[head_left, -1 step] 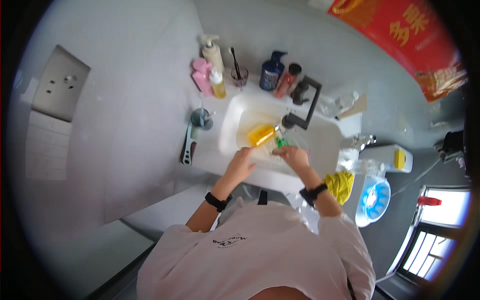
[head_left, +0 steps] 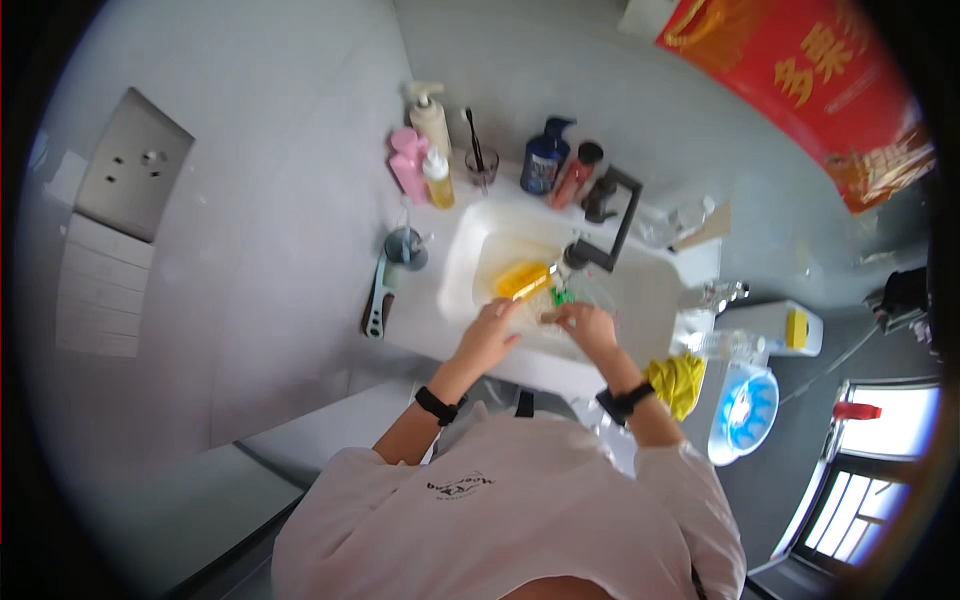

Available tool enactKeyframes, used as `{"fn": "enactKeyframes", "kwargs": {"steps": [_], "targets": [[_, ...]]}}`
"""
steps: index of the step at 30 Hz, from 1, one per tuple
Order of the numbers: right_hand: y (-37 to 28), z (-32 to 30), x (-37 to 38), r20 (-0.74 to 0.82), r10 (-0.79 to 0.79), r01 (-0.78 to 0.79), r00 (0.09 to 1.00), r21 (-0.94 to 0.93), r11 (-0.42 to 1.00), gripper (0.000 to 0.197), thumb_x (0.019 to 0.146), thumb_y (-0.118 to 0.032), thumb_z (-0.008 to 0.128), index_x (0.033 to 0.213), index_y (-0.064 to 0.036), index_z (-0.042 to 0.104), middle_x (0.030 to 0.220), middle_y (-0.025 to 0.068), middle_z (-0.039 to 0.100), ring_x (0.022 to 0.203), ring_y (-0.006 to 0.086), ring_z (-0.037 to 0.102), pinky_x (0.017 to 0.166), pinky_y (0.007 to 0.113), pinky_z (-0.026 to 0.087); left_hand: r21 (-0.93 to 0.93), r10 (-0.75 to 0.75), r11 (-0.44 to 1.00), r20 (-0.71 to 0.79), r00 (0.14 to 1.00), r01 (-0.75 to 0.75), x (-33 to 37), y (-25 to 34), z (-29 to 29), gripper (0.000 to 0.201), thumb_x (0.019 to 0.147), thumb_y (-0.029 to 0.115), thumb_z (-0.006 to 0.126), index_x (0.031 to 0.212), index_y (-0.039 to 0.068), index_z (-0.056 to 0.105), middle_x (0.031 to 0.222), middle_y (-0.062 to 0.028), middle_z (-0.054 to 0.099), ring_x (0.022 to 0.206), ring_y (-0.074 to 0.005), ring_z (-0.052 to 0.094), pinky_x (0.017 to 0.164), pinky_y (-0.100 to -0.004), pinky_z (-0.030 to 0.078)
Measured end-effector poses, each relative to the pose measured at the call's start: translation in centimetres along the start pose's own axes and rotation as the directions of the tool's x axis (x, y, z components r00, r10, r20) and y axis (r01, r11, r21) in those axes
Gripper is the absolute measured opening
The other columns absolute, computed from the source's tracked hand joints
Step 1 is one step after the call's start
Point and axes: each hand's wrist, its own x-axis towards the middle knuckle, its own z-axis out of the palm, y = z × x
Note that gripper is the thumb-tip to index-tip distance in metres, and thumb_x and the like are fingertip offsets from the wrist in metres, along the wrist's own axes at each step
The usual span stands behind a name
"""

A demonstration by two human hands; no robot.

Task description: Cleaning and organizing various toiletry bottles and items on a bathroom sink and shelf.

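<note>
A yellow-orange, see-through container [head_left: 523, 280] sits tilted in the white sink [head_left: 462, 250], beneath the dark tap [head_left: 590, 255]. My left hand [head_left: 487, 338] has its fingers on the container's near edge, with the thumb sticking out to the side. To the right, my right hand [head_left: 588, 327] is closed in a pinch low over the basin. Whatever lies between its fingertips is too small and blurred to name. Just beyond those fingertips a small green thing [head_left: 562, 297] shows, near some clear plastic.
Pump bottles, including a blue one [head_left: 545, 157], line the sink's back ledge. A toothbrush cup [head_left: 481, 165] stands among them. On the left lie a grey-green comb [head_left: 378, 300] and a dark cup [head_left: 405, 247]. A yellow cloth [head_left: 677, 385] and a blue-white basin [head_left: 745, 412] are at right.
The whole view has shifted slightly. My right hand has come a little closer to my left hand; the yellow container stays by my left fingers.
</note>
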Motion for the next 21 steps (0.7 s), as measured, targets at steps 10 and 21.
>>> {"fn": "enactKeyframes", "kwargs": {"steps": [10,21], "targets": [[-5.2,-5.1,-1.7,-0.368,0.024,0.134,0.929,0.398,0.907,0.036,0.075,-0.012,0.067,0.104,-0.0044,0.048,0.091,0.0102,0.061,0.074,0.0216,0.062,0.065,0.030,0.049,-0.037,0.017,0.999,0.063,0.998,-0.015,6.4,1.5,-2.7,0.021,0.077,0.016,0.062,0.092,0.002,0.056,0.085,-0.0142,0.061,0.079,-0.0272,0.060,0.066,-0.0342,0.048],[0.6,-2.2,-5.6,-0.391,0.305,0.092,0.868,0.731,0.677,0.026,0.081,-0.007,0.058,0.105,-0.0012,0.049,0.092,0.0084,0.059,0.072,0.0146,0.060,0.063,0.025,0.048,0.085,0.448,0.841,-0.662,0.601,-0.534,25.2,19.2,-31.2,0.024,0.077,0.020,0.064,0.085,-0.001,0.059,0.075,-0.0108,0.064,0.067,-0.0187,0.062,0.059,-0.0282,0.047]]}}
